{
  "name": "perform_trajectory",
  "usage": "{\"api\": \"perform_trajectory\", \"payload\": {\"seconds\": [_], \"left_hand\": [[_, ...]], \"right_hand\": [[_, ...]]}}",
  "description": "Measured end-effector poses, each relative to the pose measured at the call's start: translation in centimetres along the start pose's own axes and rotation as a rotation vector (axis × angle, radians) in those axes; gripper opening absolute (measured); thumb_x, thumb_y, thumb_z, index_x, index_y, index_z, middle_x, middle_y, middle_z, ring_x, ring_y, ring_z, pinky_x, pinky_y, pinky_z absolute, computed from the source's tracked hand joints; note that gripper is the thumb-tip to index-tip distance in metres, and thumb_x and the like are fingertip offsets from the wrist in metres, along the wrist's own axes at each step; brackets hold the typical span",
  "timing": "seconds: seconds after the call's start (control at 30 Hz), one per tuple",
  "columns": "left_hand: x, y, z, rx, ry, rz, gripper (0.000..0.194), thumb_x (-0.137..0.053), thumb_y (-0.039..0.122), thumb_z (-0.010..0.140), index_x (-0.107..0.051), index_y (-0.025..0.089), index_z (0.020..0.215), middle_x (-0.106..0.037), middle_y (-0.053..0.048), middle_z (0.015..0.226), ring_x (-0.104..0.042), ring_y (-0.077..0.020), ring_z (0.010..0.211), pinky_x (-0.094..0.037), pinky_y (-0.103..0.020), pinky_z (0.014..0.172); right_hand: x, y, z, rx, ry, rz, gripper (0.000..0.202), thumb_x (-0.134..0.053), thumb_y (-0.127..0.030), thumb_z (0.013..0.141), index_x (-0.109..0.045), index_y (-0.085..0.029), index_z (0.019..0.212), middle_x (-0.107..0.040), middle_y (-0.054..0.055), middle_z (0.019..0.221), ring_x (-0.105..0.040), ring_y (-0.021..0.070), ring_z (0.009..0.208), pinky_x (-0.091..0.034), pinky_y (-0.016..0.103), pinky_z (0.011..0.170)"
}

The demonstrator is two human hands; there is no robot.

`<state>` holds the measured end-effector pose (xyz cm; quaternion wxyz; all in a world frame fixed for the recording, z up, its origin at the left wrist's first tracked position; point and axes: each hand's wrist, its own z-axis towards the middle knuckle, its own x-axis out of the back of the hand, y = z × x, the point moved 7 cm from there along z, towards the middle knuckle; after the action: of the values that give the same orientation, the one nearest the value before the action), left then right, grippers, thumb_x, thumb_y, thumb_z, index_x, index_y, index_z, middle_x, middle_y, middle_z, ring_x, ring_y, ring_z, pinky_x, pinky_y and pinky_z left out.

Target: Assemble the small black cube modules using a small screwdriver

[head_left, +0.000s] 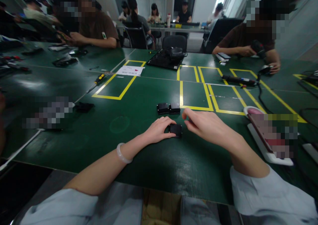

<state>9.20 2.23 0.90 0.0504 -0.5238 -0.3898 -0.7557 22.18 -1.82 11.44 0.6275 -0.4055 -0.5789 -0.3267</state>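
My left hand (160, 129), with a pale bangle (122, 153) on its wrist, grips a small black box-shaped part (176, 130) between thumb and fingers, low on the table. To the right of that part and slightly above it, my right hand (198, 122) has its fingers curled together. What they pinch, if anything, is too small to make out. Just beyond my hands lie two similar black parts, a left one (163, 108) and a right one (174, 108), side by side and nearly touching.
Yellow tape outlines mark the green table (139, 172). A white tray (278, 160) with blurred contents stands at right, near a black pen-shaped electric screwdriver (237, 80). A yellow-black screwdriver (99, 79) and paper (130, 70) lie at left. Co-workers sit opposite.
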Motion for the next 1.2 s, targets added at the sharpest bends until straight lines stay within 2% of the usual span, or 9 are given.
{"api": "perform_trajectory", "payload": {"seconds": [0.1,0.23,0.5,0.7,0.93,1.1,1.2], "left_hand": [[0.0,-0.02,-0.02,-0.005,0.003,-0.006,0.039,-0.064,0.048,0.088,-0.056,0.023,0.117,-0.06,-0.006,0.112,-0.055,-0.0248,0.103,-0.044,-0.037,0.088],[-0.14,-0.16,0.01,-0.004,0.003,-0.004,0.042,-0.064,0.048,0.088,-0.055,0.022,0.119,-0.06,-0.007,0.112,-0.056,-0.0248,0.102,-0.045,-0.037,0.088],[-0.13,-0.11,-0.08,0.0,-0.005,-0.01,0.038,-0.064,0.047,0.088,-0.056,0.022,0.117,-0.059,-0.006,0.112,-0.055,-0.0246,0.102,-0.045,-0.037,0.087],[-0.13,-0.19,-0.03,-0.002,0.004,-0.003,0.04,-0.064,0.046,0.088,-0.056,0.022,0.118,-0.06,-0.007,0.111,-0.056,-0.0249,0.101,-0.045,-0.037,0.086],[-0.03,0.04,-0.02,-0.003,-0.001,-0.004,0.038,-0.064,0.046,0.088,-0.057,0.022,0.116,-0.06,-0.007,0.112,-0.056,-0.0248,0.102,-0.044,-0.037,0.087],[-0.21,-0.19,-0.05,-0.001,-0.001,-0.008,0.04,-0.065,0.046,0.088,-0.056,0.022,0.119,-0.06,-0.007,0.111,-0.055,-0.025,0.103,-0.045,-0.037,0.087],[-0.24,-0.23,-0.01,-0.002,-0.005,-0.013,0.041,-0.064,0.047,0.088,-0.056,0.023,0.12,-0.06,-0.007,0.112,-0.055,-0.0249,0.102,-0.044,-0.037,0.088]], "right_hand": [[0.15,-0.11,-0.08,0.011,0.006,0.005,0.013,-0.042,-0.027,0.095,-0.049,-0.021,0.103,-0.067,0.002,0.081,-0.06,0.0175,0.068,-0.025,0.026,0.056],[-0.09,0.07,0.02,-0.005,-0.014,-0.042,0.021,-0.038,-0.039,0.099,-0.051,-0.022,0.098,-0.065,0.002,0.073,-0.059,0.0181,0.064,-0.023,0.027,0.054],[-0.15,0.15,-0.17,0.039,0.009,0.013,0.012,-0.041,-0.027,0.095,-0.048,-0.022,0.104,-0.066,0.002,0.08,-0.061,0.0174,0.069,-0.026,0.026,0.056],[-0.25,0.19,0.06,0.004,-0.002,-0.009,0.022,-0.038,-0.041,0.099,-0.049,-0.022,0.1,-0.066,0.002,0.077,-0.06,0.0186,0.066,-0.025,0.027,0.055],[-0.04,0.03,-0.02,0.011,-0.008,-0.014,0.014,-0.037,-0.027,0.097,-0.05,-0.021,0.099,-0.067,0.003,0.08,-0.061,0.0179,0.068,-0.024,0.027,0.055],[0.01,0.08,-0.03,0.007,-0.003,-0.014,0.02,-0.039,-0.038,0.098,-0.05,-0.022,0.099,-0.066,0.002,0.076,-0.06,0.0181,0.065,-0.024,0.027,0.054],[-0.15,0.25,0.08,-0.013,-0.022,-0.042,0.021,-0.037,-0.037,0.099,-0.051,-0.021,0.1,-0.066,0.003,0.076,-0.06,0.0181,0.064,-0.023,0.027,0.054]]}}
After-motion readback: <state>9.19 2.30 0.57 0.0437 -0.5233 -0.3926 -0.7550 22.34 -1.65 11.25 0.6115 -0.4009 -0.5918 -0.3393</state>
